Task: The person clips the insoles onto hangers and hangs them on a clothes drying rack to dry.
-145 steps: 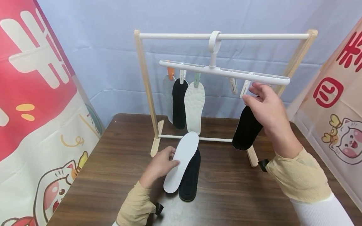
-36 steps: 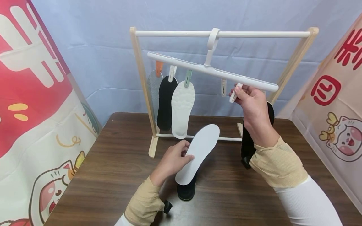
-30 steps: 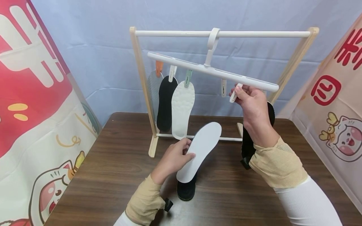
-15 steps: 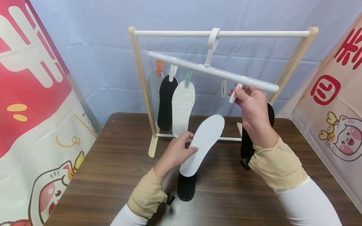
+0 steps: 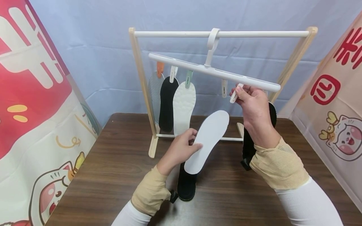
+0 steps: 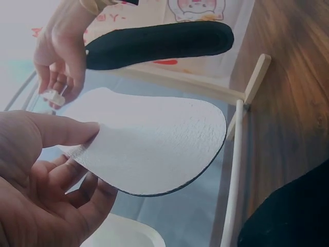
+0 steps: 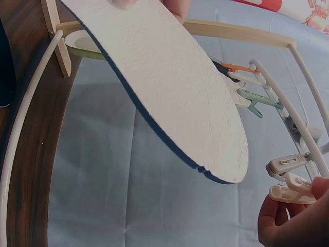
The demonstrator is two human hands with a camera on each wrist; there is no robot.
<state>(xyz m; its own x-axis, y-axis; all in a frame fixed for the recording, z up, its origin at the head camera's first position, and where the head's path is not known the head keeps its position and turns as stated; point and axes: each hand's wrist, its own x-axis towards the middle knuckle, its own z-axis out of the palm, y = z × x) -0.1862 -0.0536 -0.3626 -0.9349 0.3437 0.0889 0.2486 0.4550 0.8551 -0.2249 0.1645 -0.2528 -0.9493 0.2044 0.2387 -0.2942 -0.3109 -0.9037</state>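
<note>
My left hand [image 5: 181, 149] pinches a white insole [image 5: 207, 141] by its left edge, thumb on its face; the right wrist view shows its dark blue edge. With my right hand [image 5: 255, 108] I pinch a white clothespin [image 5: 236, 93] under the right half of a tilted white hanger bar [image 5: 213, 71]. Seen from the right wrist, that clothespin [image 7: 293, 191] has its jaws spread, and the insole's tip is apart from it. Another white clothespin [image 5: 224, 88] hangs just left. A black insole [image 5: 249, 141] hangs behind my right wrist, partly hidden.
Grey, black and white insoles [image 5: 183, 106] hang from orange, white and green clothespins at the left. A black insole [image 5: 186, 186] lies on the wooden table [image 5: 127, 182] under my left hand. The rack's wooden post [image 5: 142, 81] and lower rail [image 5: 232, 139] stand behind.
My left hand has lifted the white insole up and right, toward the right hand. The right hand went from beside the clothespin to pinching it, and the hanger bar tilted further.
</note>
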